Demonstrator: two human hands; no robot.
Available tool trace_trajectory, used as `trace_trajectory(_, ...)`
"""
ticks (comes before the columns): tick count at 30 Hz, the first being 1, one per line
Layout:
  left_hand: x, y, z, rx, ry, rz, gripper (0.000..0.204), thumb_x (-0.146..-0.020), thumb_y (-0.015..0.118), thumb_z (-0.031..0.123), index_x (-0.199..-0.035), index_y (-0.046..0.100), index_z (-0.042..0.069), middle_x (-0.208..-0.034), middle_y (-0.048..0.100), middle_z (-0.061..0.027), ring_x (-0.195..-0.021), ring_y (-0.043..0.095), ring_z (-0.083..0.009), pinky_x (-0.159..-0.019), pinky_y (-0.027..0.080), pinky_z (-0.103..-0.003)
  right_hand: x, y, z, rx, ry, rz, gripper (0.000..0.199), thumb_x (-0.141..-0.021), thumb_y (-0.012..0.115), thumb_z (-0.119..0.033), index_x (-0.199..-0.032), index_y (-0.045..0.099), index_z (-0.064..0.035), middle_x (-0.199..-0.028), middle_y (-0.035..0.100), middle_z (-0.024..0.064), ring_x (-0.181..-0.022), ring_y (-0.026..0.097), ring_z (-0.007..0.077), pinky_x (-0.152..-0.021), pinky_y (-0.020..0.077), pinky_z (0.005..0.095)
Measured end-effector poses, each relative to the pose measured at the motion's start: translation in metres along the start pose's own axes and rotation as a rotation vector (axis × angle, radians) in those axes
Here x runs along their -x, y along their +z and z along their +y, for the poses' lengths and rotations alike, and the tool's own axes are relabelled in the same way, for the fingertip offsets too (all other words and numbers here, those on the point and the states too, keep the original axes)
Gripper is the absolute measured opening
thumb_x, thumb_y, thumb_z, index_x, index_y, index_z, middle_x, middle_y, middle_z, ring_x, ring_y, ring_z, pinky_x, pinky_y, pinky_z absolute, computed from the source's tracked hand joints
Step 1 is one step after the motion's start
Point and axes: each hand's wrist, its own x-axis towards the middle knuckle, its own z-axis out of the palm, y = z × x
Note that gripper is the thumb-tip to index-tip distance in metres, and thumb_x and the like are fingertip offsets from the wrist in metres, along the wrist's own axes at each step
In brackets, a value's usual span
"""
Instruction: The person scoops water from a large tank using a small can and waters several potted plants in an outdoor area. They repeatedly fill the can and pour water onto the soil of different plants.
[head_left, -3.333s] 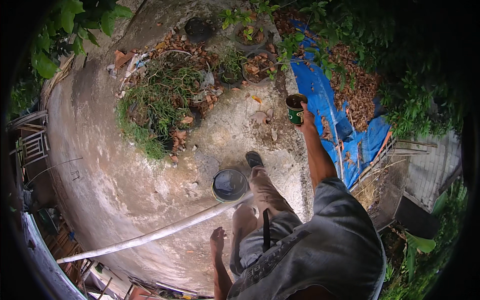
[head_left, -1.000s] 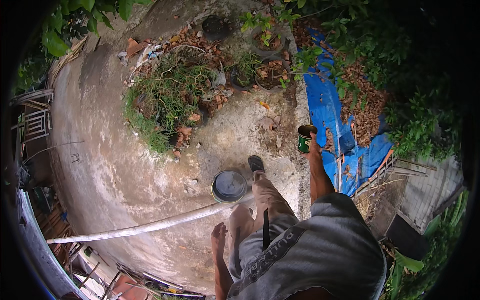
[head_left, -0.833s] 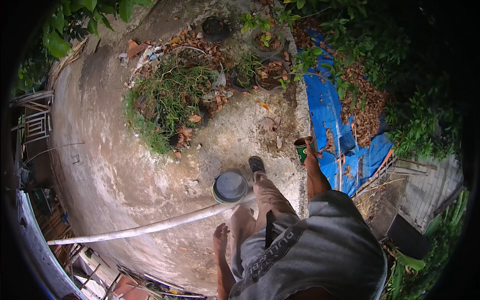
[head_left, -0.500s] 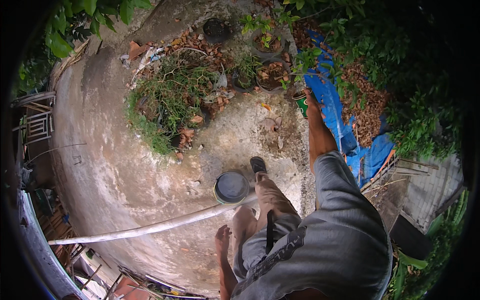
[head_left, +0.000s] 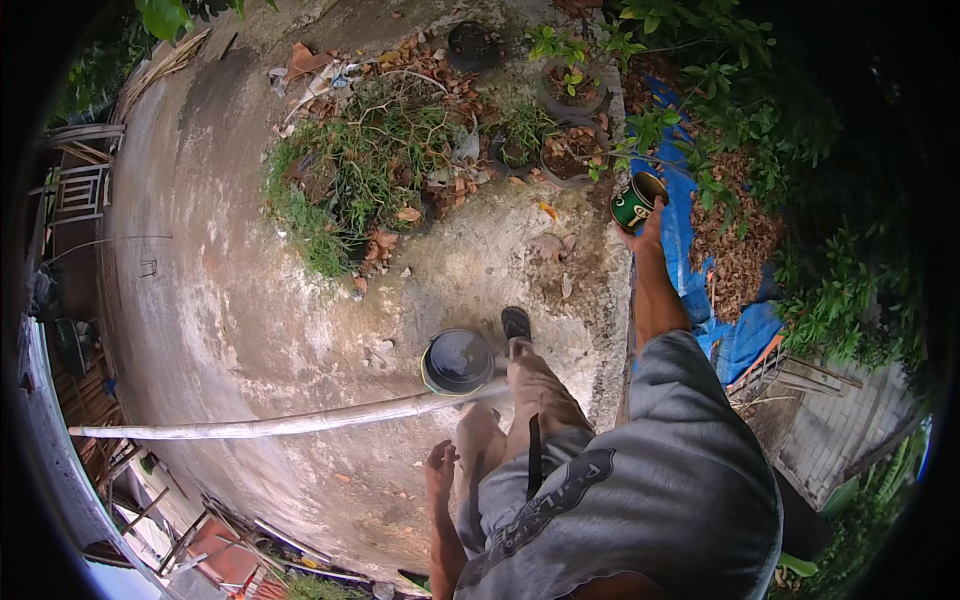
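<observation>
My right hand (head_left: 645, 232) is wrapped round a green tin can (head_left: 633, 208) with pale markings, out at the end of my stretched right arm. The can leans, and its round open mouth shows; whether anything is inside I cannot tell. Behind it lies a blue tarp (head_left: 679, 205). Low beside my left knee hangs my left hand (head_left: 441, 465), fingers loosely bent and a little apart, holding nothing. A dark bucket (head_left: 425, 375) stands on the ground by my feet, with a dark, shiny surface like water inside.
A long pale bamboo pole (head_left: 250, 426) crosses the ground beside the bucket. Ahead are a bushy plant clump (head_left: 365, 165) among dry leaves and several round planters, one a leaf-filled planter (head_left: 572, 160). Leafy branches (head_left: 720, 60) overhang the right, above a heap of dry leaves (head_left: 735, 230).
My right hand has drawn the can back slightly and turned it, bringing its open mouth into sight. The view has shifted a little. My left hand still hangs low.
</observation>
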Motion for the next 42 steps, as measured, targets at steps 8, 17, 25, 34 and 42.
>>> trace_trajectory(8, 0.002, -0.005, -0.037, 0.111, 0.052, 0.07, 0.041, -0.092, 0.059, 0.033, -0.119, 0.059, 0.002, -0.1, 0.065, -0.0136, -0.092, 0.064, -0.02, -0.072, 0.049, -0.029, 0.075, -0.124, 0.085, 0.042, 0.145, 0.158, 0.091, -0.07, 0.068, -0.065, -0.14, 0.034, -0.0162, -0.141, 0.029, 0.016, -0.126, 0.035, 0.0362, -0.103, 0.0365, 0.0528)
trace_trajectory(17, -0.041, -0.014, -0.192, 0.168, 0.042, 0.114, 0.053, -0.089, 0.064, 0.033, -0.126, 0.051, -0.003, -0.11, 0.062, -0.0166, -0.103, 0.058, -0.021, -0.087, 0.048, -0.033, 0.12, -0.16, 0.209, 1.218, -0.052, -0.046, 0.1, -0.07, 0.074, -0.057, -0.143, 0.018, -0.0164, -0.138, 0.034, 0.017, -0.12, 0.043, 0.0344, -0.097, 0.0409, 0.048)
trace_trajectory(25, -0.087, -0.001, -0.271, -0.429, -0.153, 0.081, 0.084, -0.079, 0.067, 0.046, -0.143, 0.029, 0.009, -0.139, 0.034, -0.0289, -0.1, 0.059, -0.0445, -0.086, 0.049, -0.048, 0.115, -0.161, 0.472, 1.824, -0.465, -0.626, 0.098, -0.064, 0.083, -0.046, -0.142, 0.029, -0.0199, -0.129, 0.031, 0.0243, -0.12, 0.039, 0.0414, -0.098, 0.0405, 0.0489)
trace_trajectory(34, -0.108, -0.022, -0.29, -0.655, -0.188, 0.283, 0.072, -0.082, 0.061, 0.044, -0.141, 0.032, 0.013, -0.139, 0.036, -0.0243, -0.087, 0.062, -0.0474, -0.072, 0.052, -0.051, 0.081, -0.209, 0.673, 2.172, -0.827, -0.497, 0.094, -0.054, 0.088, -0.036, -0.135, 0.041, -0.0247, -0.129, 0.028, 0.0184, -0.115, 0.039, 0.0407, -0.089, 0.0476, 0.0466)
trace_trajectory(42, -0.114, -0.038, -0.292, -0.539, -0.21, 0.249, 0.075, -0.083, 0.06, 0.043, -0.144, 0.03, 0.012, -0.139, 0.037, -0.024, -0.097, 0.059, -0.0473, -0.081, 0.049, -0.053, 0.061, -0.224, 0.718, 2.256, -0.828, -0.374, 0.091, -0.055, 0.087, -0.034, -0.133, 0.042, -0.0254, -0.129, 0.029, 0.0166, -0.116, 0.039, 0.0383, -0.09, 0.0487, 0.0442)
